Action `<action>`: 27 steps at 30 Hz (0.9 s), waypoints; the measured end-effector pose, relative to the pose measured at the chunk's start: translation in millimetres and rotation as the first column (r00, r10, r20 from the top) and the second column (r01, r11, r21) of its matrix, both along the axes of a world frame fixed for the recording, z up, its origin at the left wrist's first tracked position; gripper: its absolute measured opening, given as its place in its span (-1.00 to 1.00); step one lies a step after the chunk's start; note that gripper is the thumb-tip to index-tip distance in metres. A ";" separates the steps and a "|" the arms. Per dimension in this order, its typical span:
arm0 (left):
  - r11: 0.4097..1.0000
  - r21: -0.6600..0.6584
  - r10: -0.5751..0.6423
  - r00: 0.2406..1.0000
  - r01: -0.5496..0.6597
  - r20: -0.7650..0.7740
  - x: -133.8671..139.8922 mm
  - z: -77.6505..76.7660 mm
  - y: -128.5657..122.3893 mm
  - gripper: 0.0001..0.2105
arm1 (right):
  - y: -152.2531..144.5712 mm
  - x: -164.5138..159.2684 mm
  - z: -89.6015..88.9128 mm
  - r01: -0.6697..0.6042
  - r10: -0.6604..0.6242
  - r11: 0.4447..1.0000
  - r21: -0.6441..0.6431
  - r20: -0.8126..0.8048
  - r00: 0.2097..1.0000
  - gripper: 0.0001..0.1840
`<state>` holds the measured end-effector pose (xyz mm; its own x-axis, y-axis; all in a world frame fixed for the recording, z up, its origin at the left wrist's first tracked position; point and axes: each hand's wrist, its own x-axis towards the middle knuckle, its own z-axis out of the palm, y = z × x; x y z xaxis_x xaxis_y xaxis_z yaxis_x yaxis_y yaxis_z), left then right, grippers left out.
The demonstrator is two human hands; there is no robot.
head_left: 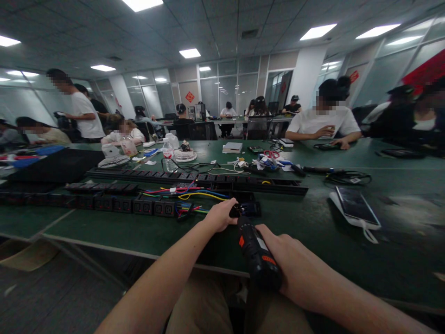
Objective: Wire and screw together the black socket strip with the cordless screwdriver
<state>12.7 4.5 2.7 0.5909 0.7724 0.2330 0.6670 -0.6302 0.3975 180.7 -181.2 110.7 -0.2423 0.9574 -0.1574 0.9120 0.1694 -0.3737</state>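
Several black sockets [144,206] stand in a row along the near left of the green table [139,236], stiff by the look of them and probably best held by their casings. Just behind runs a long strip [290,188], likely rigid and awkward for its length; two well-spaced holds should suit it. Coloured wires [198,195] spread rightward from the sockets toward your hands; they look light and bendy, so take them along the insulation and don't tug at their ends.

Your left hand [221,215] comes next, thumb and fingers pinched about a small black part [235,211] at the right end of the wires, near the table's front edge. The part is mostly hidden by your fingers, but it seems light and hard, with little to grip; hold it by its outer sides, fingertips clear of the bit.

Right of that is the drill [257,253], its nose angled at the part. Whether the bit touches, you cannot tell from here. It is probably the heaviest thing you have in hand, solid and inclined to twist. Your right hand [287,260] is wrapped around its right side; the lower grip is out of sight. Well to the right lies a phone [358,206], smooth-faced and likely fragile, best lifted by its edges.
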 end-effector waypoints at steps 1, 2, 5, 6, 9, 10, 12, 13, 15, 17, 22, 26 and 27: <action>1.000 0.001 0.000 1.000 0.000 0.001 0.0 -0.1 -0.1 -0.57 | -0.3 -0.3 0.9 0.005 -0.005 1.000 -0.005 0.007 1.000 -0.43; 1.000 0.004 0.000 1.000 0.000 0.002 -0.1 -0.2 -0.2 -0.57 | -0.6 -0.5 1.5 0.009 -0.008 1.000 -0.007 0.012 1.000 -0.43; 1.000 0.012 0.002 1.000 -0.002 0.003 -0.1 -0.2 -0.8 -0.59 | -0.8 -0.6 1.6 0.000 0.000 1.000 0.007 0.016 1.000 -0.43; 1.000 0.011 0.003 1.000 -0.003 -0.001 -0.1 -0.1 -1.0 -0.59 | -0.6 -0.7 1.2 -0.004 0.003 1.000 0.009 0.015 1.000 -0.43; 1.000 0.015 0.003 1.000 -0.003 -0.005 0.3 0.2 -1.2 -0.58 | 0.5 -1.2 -0.1 0.000 0.000 1.000 -0.001 0.014 1.000 -0.43; 1.000 0.016 0.004 1.000 -0.004 -0.003 0.6 0.4 -1.3 -0.58 | 0.9 -1.3 -0.5 0.000 0.000 1.000 -0.002 0.012 1.000 -0.42; 1.000 0.014 0.010 1.000 -0.009 -0.003 1.2 1.0 -1.6 -0.57 | 1.2 -1.2 -1.2 -0.004 0.004 1.000 0.010 0.008 1.000 -0.42; 1.000 0.011 0.013 1.000 -0.013 -0.005 1.4 1.4 -1.9 -0.57 | 1.2 -1.0 -1.4 -0.007 0.007 1.000 0.017 0.007 1.000 -0.43; 1.000 0.005 0.018 1.000 -0.018 -0.010 1.4 2.3 -2.6 -0.57 | 0.7 -0.5 -1.2 -0.011 0.010 1.000 0.015 0.002 1.000 -0.45; 1.000 -0.001 0.014 1.000 -0.014 -0.010 0.9 3.0 -3.1 -0.57 | 0.0 -0.2 -0.3 -0.009 0.009 1.000 0.005 -0.003 1.000 -0.47; 1.000 0.005 0.003 1.000 -0.003 0.003 -0.3 3.9 -3.5 -0.58 | -0.6 -0.5 1.0 -0.009 0.009 1.000 0.016 0.002 1.000 -0.43; 1.000 -0.009 0.013 1.000 -0.013 -0.008 0.2 6.3 -4.7 -0.58 | 0.2 -0.3 -1.2 -0.004 0.004 1.000 0.020 -0.002 1.000 -0.42; 1.000 -0.016 0.016 1.000 -0.017 -0.013 0.3 6.8 -5.0 -0.58 | 0.3 -0.3 -1.5 -0.003 0.003 1.000 0.020 -0.003 1.000 -0.42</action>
<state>12.9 -0.5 9.5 0.5808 0.7856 0.2131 0.6823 -0.6127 0.3989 180.4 -180.9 109.2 -0.2453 0.9596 -0.1375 0.9102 0.1791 -0.3734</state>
